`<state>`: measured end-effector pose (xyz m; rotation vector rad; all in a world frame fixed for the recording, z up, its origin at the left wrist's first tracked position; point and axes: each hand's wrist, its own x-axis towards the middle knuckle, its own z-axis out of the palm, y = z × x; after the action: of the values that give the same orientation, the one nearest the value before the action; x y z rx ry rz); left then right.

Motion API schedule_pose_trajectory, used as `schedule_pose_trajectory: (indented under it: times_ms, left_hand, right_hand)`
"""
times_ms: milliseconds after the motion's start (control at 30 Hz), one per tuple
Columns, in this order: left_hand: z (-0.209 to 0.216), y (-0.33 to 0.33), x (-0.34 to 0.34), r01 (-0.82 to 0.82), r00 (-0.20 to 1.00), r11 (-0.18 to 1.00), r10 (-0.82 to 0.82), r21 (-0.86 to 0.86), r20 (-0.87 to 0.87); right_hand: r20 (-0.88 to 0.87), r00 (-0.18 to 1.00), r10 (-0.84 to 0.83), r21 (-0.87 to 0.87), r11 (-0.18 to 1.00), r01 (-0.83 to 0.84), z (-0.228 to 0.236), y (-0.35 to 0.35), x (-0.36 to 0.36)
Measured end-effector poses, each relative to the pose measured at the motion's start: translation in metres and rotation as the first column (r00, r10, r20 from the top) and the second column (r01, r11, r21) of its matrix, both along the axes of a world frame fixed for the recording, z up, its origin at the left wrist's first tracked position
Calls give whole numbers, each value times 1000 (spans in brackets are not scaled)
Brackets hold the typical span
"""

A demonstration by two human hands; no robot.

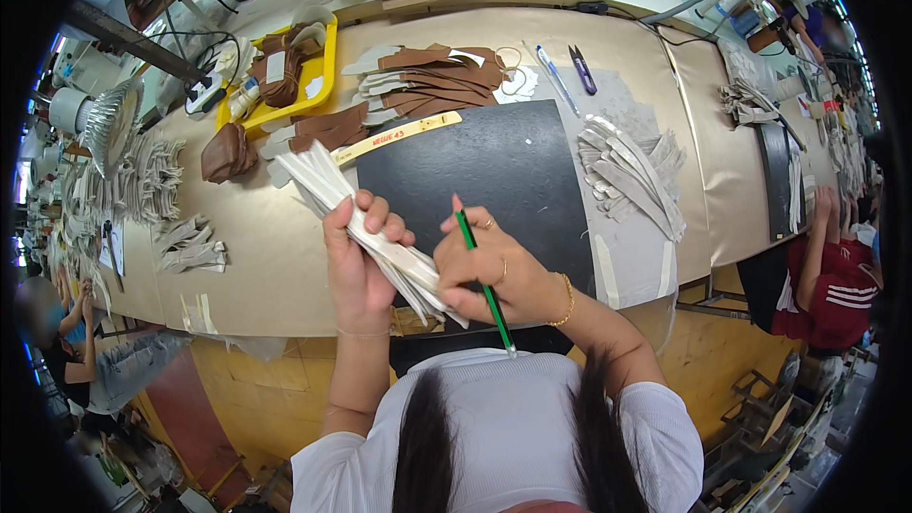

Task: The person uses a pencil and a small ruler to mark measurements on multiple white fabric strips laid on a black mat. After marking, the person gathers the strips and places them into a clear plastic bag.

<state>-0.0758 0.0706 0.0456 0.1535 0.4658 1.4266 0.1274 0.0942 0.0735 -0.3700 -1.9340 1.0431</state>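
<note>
My left hand is closed round a bundle of long whitish strips, held slanted above a black mat. A green pencil stays in my closed right hand, its lower end toward my chest. The fingers of that hand also touch the near end of the bundle. At the mat's top left edge lies a pale yellow strip-shaped template with writing on it. To the right of the mat is a loose pile of similar whitish strips.
Brown and grey cut pieces lie beyond the mat, beside a yellow tray of brown pieces. A pen and purple-handled thread snips lie at the back right. Co-workers sit at both sides; one wears a red shirt.
</note>
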Motion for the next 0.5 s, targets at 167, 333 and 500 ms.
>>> schedule_pose_trajectory:
  times_ms: [167, 333, 500]
  left_hand:
    - [-22, 21, -79, -419, 888, 907, 399, -46, -228]
    - [9, 0, -93, -318, 867, 943, 330, 96, -373]
    - [1, 4, -53, 37, 909, 997, -60, -62, -414]
  right_hand:
    - [30, 995, 98, 105, 989, -101, 21, -20, 22]
    - [271, 920, -284, -34, 952, 304, -21, 30, 41]
    - [336, 567, -752, 331, 658, 676, -62, 127, 67]
